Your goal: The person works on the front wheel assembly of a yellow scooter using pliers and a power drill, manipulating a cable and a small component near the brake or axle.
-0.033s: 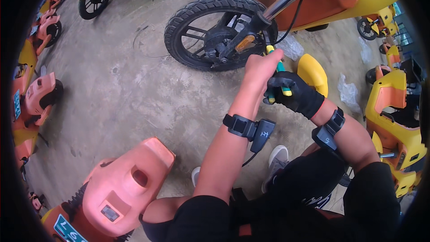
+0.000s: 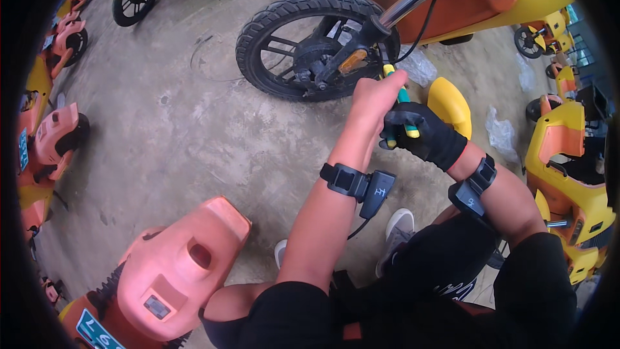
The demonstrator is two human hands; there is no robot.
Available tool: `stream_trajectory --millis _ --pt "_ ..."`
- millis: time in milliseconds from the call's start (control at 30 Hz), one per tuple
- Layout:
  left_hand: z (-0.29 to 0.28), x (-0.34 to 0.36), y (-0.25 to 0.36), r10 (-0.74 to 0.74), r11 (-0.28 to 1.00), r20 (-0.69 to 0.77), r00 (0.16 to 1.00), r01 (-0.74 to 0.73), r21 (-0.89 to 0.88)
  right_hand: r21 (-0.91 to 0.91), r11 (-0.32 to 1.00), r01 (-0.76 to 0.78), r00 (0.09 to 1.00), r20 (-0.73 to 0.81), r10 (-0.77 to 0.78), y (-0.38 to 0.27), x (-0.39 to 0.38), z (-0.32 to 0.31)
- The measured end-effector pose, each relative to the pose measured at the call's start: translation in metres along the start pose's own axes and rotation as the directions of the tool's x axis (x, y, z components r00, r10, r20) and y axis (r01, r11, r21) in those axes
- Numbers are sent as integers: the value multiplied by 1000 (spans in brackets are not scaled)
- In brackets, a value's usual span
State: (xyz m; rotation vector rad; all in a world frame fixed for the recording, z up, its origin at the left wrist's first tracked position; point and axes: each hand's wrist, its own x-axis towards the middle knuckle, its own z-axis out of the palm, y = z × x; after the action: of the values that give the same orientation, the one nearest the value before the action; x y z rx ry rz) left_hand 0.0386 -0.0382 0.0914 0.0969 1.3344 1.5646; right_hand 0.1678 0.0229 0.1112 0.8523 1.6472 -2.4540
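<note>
My bare left hand (image 2: 378,95) is closed around the upper part of a pair of pliers (image 2: 403,95) with green and yellow handles. Lower down, my right hand (image 2: 426,132), in a black glove, grips the same handles. The jaws point up toward the lower end of the scooter's fork, beside the front wheel (image 2: 250,48); what they touch is hard to make out. An orange reflector (image 2: 352,61) sits on the fork leg just beyond my left hand. A curved yellow mudguard (image 2: 449,106) lies right of my right hand.
The yellow and orange scooter (image 2: 445,10) stands ahead. A pink scooter body (image 2: 174,271) is close at lower left. More scooters line both sides. Crumpled clear plastic (image 2: 500,129) and a thin loose wire (image 2: 194,58) lie on the concrete floor. My shoe (image 2: 399,229) is below my hands.
</note>
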Motion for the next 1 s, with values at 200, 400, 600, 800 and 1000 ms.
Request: stream_trajectory --millis 200,400,600,800,1000 --pt "-1 4 -12 12 994 92 996 -2 -108 -145 987 -68 996 -73 57 -10 -6 -5" --pt "1 9 -37 84 959 174 981 -32 -282 -415 907 -77 984 -180 2 -17 -2 -1" --pt "21 15 -48 157 824 233 960 2 -567 -548 835 -40 970 -221 -99 -25 -6 1" --pt "39 29 -63 256 703 355 899 79 -707 -856 504 -117 953 -240 -186 -53 -16 11" --pt "52 35 -66 287 621 343 894 98 -777 -960 189 -207 939 -249 -236 -65 -24 4"
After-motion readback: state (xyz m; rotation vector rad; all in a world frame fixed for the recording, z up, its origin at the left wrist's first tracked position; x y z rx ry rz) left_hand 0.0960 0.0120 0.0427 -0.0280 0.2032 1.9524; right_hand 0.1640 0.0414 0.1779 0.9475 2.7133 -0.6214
